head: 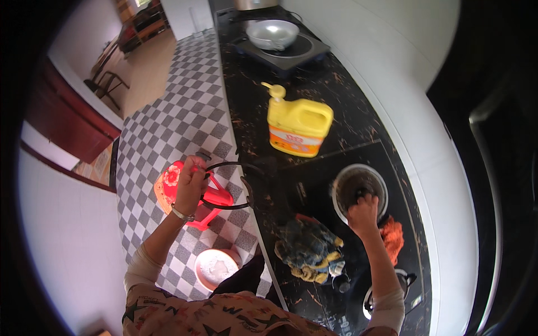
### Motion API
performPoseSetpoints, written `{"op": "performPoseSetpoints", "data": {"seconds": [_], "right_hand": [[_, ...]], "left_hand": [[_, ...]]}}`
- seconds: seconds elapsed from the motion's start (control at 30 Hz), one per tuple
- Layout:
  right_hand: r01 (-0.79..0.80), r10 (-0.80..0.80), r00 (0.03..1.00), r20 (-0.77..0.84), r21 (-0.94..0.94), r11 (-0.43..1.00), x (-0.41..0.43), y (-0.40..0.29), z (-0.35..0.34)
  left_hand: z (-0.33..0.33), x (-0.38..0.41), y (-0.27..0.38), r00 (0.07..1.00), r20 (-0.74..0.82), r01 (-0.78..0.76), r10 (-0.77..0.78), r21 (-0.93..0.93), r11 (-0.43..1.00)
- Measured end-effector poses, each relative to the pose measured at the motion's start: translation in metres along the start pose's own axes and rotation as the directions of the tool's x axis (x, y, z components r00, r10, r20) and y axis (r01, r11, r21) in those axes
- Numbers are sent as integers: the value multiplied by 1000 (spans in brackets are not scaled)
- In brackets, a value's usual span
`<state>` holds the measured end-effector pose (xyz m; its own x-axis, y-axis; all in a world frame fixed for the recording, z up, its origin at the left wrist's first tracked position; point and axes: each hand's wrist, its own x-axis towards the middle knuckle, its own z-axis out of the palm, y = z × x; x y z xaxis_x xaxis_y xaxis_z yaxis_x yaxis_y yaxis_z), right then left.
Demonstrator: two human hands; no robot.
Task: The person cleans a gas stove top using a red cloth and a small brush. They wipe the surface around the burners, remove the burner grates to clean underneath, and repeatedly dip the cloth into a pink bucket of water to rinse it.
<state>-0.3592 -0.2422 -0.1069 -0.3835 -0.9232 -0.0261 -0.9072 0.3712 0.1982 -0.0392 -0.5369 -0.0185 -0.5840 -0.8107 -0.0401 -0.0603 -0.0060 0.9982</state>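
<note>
My left hand [192,182] grips a black round pan support [229,206], held up over the counter's front edge. To the right, my right hand [363,215] reaches into the round metal drip pan [381,180] of a black glass gas hob [307,180]. Its fingers are closed around a small dark burner part [362,192] at the centre; the fingers partly hide that part. An orange cloth [391,240] lies beside the right wrist. Between my arms, a crumpled dark blue and yellow cloth [309,248] rests on the hob.
A yellow pump jug [300,122] stands beyond the hob on the black counter [248,105]. Farther back, a metal pan [273,35] sits on an induction cooker [290,54]. A second burner [369,300] is near my right forearm. On the floor are a red stool [204,222] and a pink basin [204,280] of sudsy water.
</note>
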Motion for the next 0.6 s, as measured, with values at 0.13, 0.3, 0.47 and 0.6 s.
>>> {"op": "performPoseSetpoints", "data": {"seconds": [0.13, 0.3, 0.47, 0.6], "right_hand": [[40, -42, 999, 26, 49, 998, 5, 7, 6], [-7, 11, 999, -43, 100, 995, 6, 8, 14], [-155, 154, 988, 18, 151, 976, 15, -12, -1], [-208, 210, 978, 5, 150, 966, 11, -4, 11]], "left_hand": [[-23, 31, -4, 991, -124, -47, 47, 0, 999], [-29, 107, -27, 954, -222, -211, 202, -21, 977], [-17, 200, -81, 850, -270, -409, 452, 201, 890], [30, 225, -102, 819, -272, -451, 505, 239, 860]]}}
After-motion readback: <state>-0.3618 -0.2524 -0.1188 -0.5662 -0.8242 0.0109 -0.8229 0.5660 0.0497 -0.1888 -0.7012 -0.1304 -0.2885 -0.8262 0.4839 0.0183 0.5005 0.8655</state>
